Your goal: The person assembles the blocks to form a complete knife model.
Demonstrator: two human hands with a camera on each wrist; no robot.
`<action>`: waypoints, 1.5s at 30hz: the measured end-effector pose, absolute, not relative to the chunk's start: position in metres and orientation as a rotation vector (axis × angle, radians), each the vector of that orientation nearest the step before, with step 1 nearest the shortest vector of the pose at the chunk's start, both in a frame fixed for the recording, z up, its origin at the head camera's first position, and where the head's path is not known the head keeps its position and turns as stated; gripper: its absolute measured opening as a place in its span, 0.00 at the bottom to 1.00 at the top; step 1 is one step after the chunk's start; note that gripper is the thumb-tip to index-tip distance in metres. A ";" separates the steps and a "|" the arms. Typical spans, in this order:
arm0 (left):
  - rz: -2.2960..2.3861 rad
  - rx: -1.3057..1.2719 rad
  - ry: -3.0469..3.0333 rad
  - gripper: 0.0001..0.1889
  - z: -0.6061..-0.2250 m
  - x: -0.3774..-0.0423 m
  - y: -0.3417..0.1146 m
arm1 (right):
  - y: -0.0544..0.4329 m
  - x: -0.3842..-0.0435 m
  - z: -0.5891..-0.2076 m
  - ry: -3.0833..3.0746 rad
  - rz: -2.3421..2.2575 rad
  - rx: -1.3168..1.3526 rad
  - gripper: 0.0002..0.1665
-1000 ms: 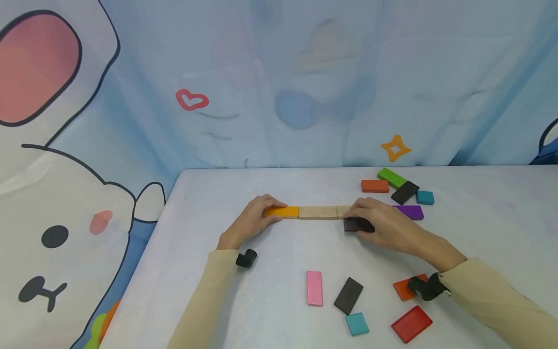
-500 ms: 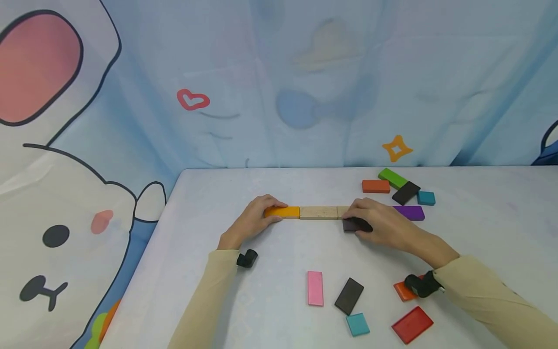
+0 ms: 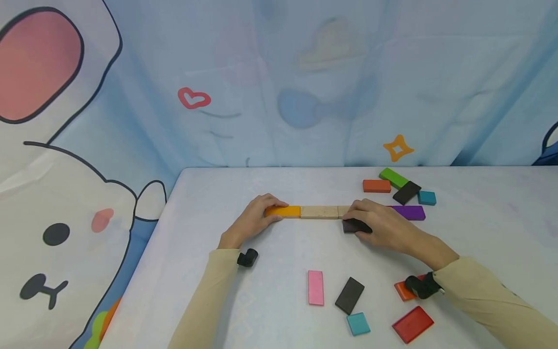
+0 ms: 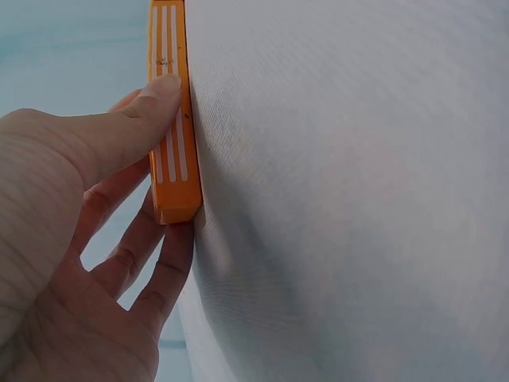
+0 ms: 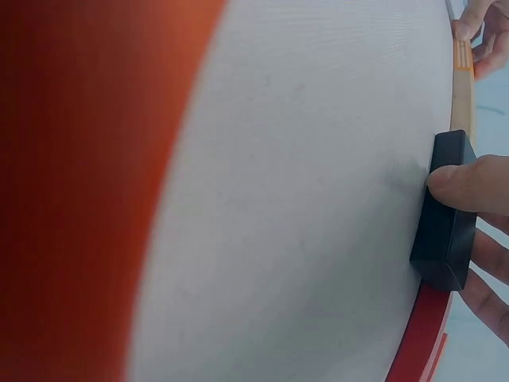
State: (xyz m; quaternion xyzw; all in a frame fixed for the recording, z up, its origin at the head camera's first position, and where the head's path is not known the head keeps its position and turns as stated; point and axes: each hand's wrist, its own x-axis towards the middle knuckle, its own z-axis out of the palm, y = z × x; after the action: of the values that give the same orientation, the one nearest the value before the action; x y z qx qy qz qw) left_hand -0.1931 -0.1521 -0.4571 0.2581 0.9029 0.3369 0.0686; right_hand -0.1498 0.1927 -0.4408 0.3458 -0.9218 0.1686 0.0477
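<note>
- Your left hand has the yellow-orange block pinched, thumb on the long side facing you, fingers round the far side and the end. Left wrist view shows pale stripes running down that block.
- That block is the left end of a straight row. Butted up to it is a plain wooden block, then a second wooden block that's mostly behind your other hand.
- Your right hand is gripping a dark block, thumb on its near face and fingers over on the far side. It's lined up lengthwise on your side of the row; can't tell if it actually touches it.
- Past that one in the right wrist view you've got a red strip, and a purple block sticks out at the row's right end in the head view.
- Behind the purple one there's a little bunch: a green block, an orange-red block, a black block and a blue block.
- Closer to you on the white tabletop: a pink block, a charcoal block lying at a slant, a teal block just beside its lower end, and a big red block.
- Your right wrist camera partly covers an orange block.
</note>
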 end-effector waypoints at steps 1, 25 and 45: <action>1.016 0.776 2.719 0.18 -0.457 -0.193 -0.152 | 0.193 -0.150 -0.441 -2.811 0.513 1.055 0.27; 1.004 0.744 2.718 0.18 -0.457 -0.194 -0.151 | 0.191 -0.147 -0.438 -2.742 0.402 1.125 0.25; 1.018 0.745 2.717 0.18 -0.456 -0.191 -0.151 | 0.191 -0.147 -0.434 -2.755 0.420 1.126 0.24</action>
State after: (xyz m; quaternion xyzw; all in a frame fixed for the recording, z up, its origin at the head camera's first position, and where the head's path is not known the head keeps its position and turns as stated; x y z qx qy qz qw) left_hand -0.1915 -0.1511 -0.4558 0.2481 0.9046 0.3390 0.0728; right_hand -0.1471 0.1913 -0.4343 0.3739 -0.9144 0.1395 0.0678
